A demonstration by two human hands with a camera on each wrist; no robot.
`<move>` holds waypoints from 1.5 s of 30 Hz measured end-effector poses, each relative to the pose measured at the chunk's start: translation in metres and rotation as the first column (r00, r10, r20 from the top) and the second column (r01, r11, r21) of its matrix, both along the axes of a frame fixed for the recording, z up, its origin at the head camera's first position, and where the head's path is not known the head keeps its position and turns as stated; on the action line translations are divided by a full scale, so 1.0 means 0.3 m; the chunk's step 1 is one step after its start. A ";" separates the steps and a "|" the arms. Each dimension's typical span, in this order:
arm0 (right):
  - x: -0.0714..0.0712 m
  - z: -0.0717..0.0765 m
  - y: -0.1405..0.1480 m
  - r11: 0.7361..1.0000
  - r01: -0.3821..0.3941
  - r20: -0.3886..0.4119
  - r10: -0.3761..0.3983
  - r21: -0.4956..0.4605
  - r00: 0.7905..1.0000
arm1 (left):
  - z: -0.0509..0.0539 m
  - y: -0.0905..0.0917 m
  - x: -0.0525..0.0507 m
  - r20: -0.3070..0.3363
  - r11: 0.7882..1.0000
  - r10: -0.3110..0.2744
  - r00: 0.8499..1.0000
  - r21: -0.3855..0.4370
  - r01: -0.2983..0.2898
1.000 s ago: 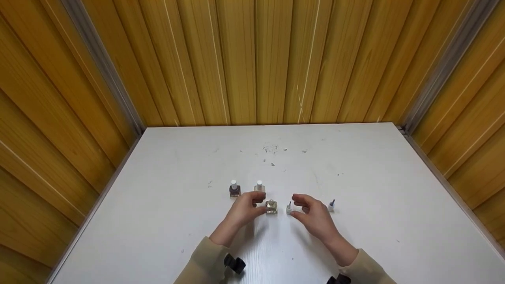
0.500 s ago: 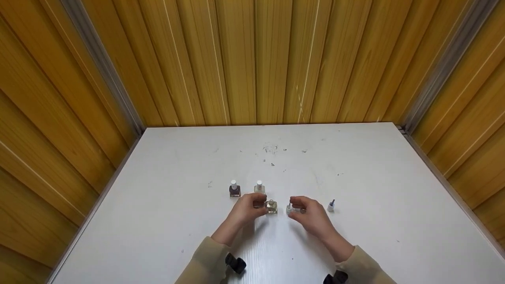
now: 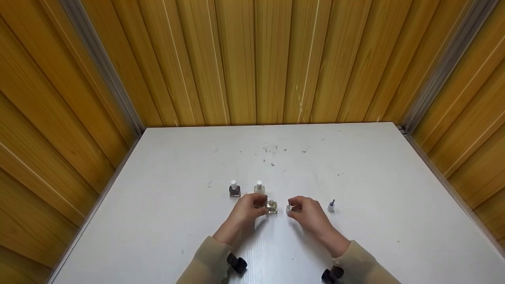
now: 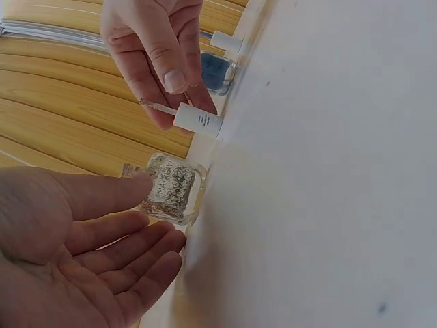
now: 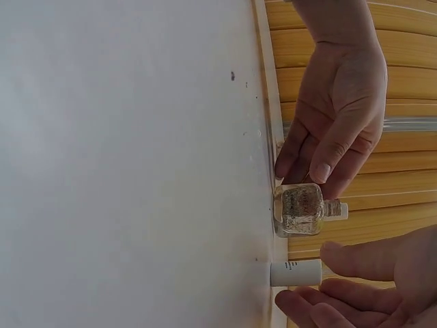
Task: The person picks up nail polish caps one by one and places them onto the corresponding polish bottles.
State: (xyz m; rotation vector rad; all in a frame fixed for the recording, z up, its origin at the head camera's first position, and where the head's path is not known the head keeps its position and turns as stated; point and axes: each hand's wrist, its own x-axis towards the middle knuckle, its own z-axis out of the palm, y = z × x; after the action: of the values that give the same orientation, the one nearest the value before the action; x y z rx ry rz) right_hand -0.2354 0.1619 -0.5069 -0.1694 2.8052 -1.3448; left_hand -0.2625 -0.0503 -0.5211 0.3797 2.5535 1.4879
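An uncapped glitter nail polish bottle (image 3: 271, 206) (image 4: 171, 188) (image 5: 299, 209) stands upright on the white table. My left hand (image 3: 245, 211) (image 4: 82, 253) (image 5: 341, 109) is beside it, fingers nearly straight and thumb at its shoulder; whether they touch is unclear. To the right, a white cap (image 3: 289, 209) (image 4: 198, 120) (image 5: 295, 272) stands with its brush upward. My right hand (image 3: 311, 215) (image 4: 160, 51) (image 5: 382, 273) is around that brush and cap, thumb and fingers apart, with no firm grip visible.
Behind the left hand stand a dark capped bottle (image 3: 234, 191) and a pale capped one (image 3: 259, 188). At right another white cap (image 3: 331, 207) has a blue brush upward. The left wrist view shows a blue bottle (image 4: 216, 72) beyond the right hand.
My right hand has moved slightly left, its thumb and fingers drawing closer around the upturned cap. The left hand has barely shifted, and the bottles and caps stay in place.
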 end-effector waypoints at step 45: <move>-0.058 0.089 0.008 1.000 -0.002 -0.043 0.003 0.022 0.999 | -0.013 0.009 -0.006 0.007 0.996 0.044 0.999 0.073 -0.045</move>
State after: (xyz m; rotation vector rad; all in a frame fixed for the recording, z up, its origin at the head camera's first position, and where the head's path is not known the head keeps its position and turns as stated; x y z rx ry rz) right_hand -0.2529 0.1645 -0.4803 -0.2037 2.8524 -1.3252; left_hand -0.2643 -0.0476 -0.5250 0.3304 2.5249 1.5993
